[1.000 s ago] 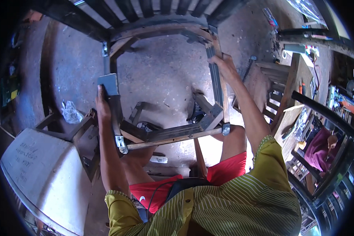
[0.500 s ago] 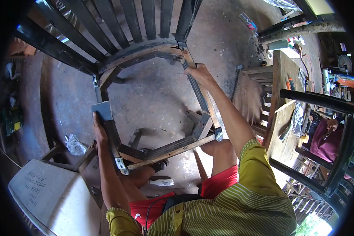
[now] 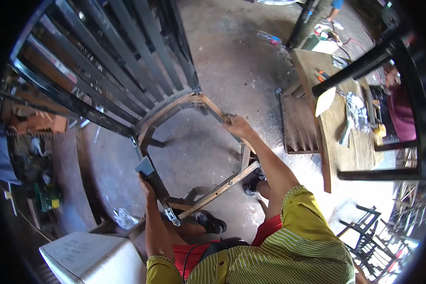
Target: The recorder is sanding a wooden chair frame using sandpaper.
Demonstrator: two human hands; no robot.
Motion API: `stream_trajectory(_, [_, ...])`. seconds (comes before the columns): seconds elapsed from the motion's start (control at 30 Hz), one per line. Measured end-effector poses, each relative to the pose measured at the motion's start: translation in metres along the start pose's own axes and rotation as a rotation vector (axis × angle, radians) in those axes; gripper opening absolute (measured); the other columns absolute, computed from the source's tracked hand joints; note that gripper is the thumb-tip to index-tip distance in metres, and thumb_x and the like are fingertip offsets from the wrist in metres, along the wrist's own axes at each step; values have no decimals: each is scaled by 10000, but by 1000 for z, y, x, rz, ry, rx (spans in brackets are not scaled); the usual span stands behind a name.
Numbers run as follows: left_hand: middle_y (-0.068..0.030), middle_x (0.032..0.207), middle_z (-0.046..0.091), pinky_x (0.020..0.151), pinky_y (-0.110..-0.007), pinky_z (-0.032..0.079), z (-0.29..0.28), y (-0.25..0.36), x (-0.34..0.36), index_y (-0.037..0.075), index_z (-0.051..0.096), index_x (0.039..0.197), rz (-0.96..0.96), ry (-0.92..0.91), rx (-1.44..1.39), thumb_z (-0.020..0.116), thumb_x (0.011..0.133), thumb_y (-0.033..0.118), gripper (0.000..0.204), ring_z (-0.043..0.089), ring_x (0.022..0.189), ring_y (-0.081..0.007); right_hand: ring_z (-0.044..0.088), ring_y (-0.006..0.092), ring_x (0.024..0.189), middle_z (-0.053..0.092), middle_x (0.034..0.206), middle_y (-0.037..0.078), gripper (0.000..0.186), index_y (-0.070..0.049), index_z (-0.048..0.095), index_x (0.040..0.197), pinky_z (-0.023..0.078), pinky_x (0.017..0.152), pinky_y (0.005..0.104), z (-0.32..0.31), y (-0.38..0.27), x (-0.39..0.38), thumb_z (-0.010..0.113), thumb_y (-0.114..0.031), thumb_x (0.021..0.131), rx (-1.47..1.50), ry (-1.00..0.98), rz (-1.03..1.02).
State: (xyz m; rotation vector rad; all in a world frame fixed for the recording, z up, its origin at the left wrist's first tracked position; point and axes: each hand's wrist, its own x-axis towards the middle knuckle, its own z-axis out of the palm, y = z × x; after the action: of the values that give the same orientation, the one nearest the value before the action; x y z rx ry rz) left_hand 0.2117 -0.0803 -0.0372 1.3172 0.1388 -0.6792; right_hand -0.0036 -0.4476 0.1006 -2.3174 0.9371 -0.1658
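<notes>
A dark wooden chair [image 3: 217, 191] with a tall slatted back and an open, seatless frame is held in front of me, its back toward the upper left. My right hand [image 3: 239, 127] is closed round the right rail of the seat frame. At the left rail, my left hand [image 3: 146, 186] grips a flat grey rectangular piece [image 3: 145, 166] against the wood; most of its fingers are hidden. Shiny metal shows at the frame's near left corner [image 3: 172, 216].
To the right stands a wooden bench [image 3: 331, 128] bearing crumpled foil [image 3: 356, 111]. A dark chair frame [image 3: 381, 175] stands beside it, with a person in maroon [image 3: 402, 113] beyond. A white box [image 3: 94, 258] is at my lower left; a plastic bottle [image 3: 270, 37] lies on the floor.
The chair has turned and tilted, its near right corner swinging up, and both hands have moved lower in view with it. My view has also shifted. Both holds stay the same.
</notes>
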Motion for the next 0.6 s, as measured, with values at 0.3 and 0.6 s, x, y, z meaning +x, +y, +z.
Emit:
stream_trajectory(0.3, [-107, 1288, 459, 839, -407, 443, -38, 22, -71, 115, 358, 1370, 450, 95, 52, 299, 916, 598, 665, 477, 1114, -243, 610, 355, 939, 633, 978, 206, 388, -73, 602, 1067, 478, 828, 445, -16, 15, -184, 543, -368, 822, -316, 143, 245])
stream_trajectory(0.6, [-120, 1172, 559, 812, -429, 487, -81, 0, -207, 83, 450, 1302, 240, -386, -302, 346, 924, 527, 592, 585, 982, -267, 623, 385, 869, 635, 920, 232, 402, -26, 665, 911, 478, 816, 450, 76, 46, -285, 518, -391, 829, -299, -204, -41])
